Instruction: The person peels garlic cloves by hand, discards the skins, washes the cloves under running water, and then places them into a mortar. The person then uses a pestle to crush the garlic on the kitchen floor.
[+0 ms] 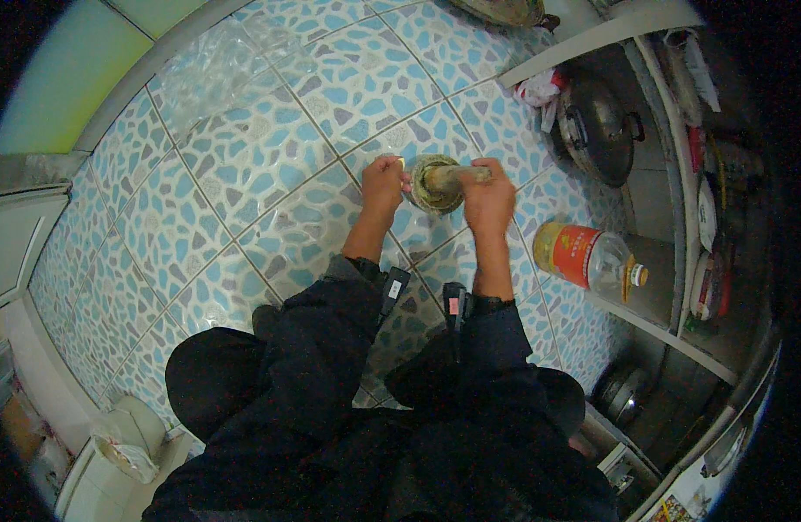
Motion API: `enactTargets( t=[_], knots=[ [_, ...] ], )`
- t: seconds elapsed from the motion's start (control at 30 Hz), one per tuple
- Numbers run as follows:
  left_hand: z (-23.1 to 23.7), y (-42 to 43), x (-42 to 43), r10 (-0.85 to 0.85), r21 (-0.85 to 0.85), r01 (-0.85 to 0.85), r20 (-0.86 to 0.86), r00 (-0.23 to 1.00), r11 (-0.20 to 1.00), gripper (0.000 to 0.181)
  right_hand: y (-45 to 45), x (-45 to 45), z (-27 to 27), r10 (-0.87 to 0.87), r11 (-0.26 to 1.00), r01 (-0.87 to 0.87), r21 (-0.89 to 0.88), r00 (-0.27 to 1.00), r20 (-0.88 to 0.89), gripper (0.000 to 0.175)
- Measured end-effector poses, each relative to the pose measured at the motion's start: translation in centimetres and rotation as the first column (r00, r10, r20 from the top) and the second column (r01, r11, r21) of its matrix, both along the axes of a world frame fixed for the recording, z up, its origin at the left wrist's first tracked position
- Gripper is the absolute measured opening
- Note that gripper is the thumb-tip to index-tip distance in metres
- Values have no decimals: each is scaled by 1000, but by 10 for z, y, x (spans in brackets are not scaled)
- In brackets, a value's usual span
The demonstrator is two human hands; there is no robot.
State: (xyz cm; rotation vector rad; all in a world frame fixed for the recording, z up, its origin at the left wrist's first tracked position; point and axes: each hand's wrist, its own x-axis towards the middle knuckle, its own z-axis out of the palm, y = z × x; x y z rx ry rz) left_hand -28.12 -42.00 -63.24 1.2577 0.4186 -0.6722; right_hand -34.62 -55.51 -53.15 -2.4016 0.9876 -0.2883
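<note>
A stone mortar (421, 196) stands on the tiled floor in front of me. My right hand (491, 199) is closed around a pestle (447, 177), which lies tilted across the mortar, its head inside the bowl. What is in the bowl is mostly hidden by the pestle. At the mortar's left rim, my left hand (382, 188) pinches a small pale-yellow piece (401, 162) in its fingertips; its kind is too small to tell.
To the right, an oil bottle (573, 256) with a red label stands by a low shelf (661, 320). A dark lidded wok (596, 127) sits farther up. Clear plastic sheeting (211, 78) lies on the floor at upper left. A pale bin (130, 424) stands at lower left.
</note>
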Motion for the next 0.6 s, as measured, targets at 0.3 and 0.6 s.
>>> enactTargets(
  t=[0.3,0.6],
  knots=[
    [-1,5,4,7,2,-7,-59,998,1000,28,-11,-12,-14,54,997,-52,50,997,-52,36],
    [-2,2,0,43,-33,-46,-86,995,998,30,3,-1,-28,-30,999,31,34,999,-23,34]
  ],
)
